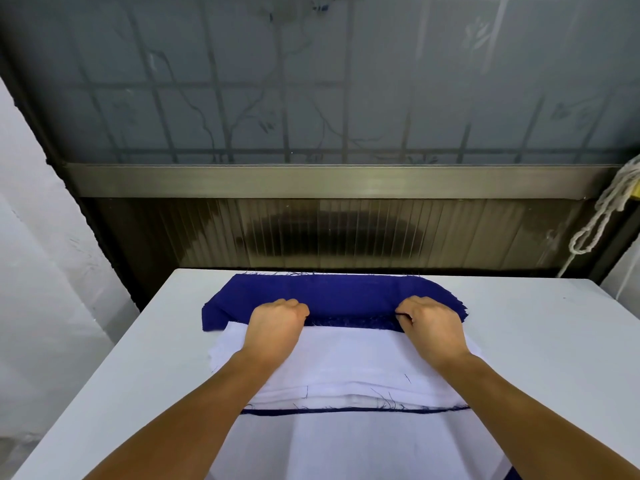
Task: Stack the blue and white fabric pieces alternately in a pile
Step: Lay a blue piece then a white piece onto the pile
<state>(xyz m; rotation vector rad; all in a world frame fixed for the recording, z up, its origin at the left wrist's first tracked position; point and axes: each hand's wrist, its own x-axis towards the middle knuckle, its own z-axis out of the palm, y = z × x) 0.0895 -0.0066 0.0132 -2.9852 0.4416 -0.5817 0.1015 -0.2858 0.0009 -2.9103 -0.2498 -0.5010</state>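
Note:
A pile of blue fabric pieces (332,296) lies at the far middle of the white table (536,341). In front of it lies a pile of white fabric pieces (349,362), with a thin blue edge (353,410) showing lower in the pile. More white fabric (346,448) hangs toward me. My left hand (277,323) and my right hand (431,323) both grip the near frayed edge of the top blue piece, fingers curled under it. My wrists lie over the white pile.
A frosted window with a metal sill (329,181) stands behind the table. A white rope (602,209) hangs at the right. A pale wall (38,271) runs along the left. Bare tabletop shows on both sides of the piles.

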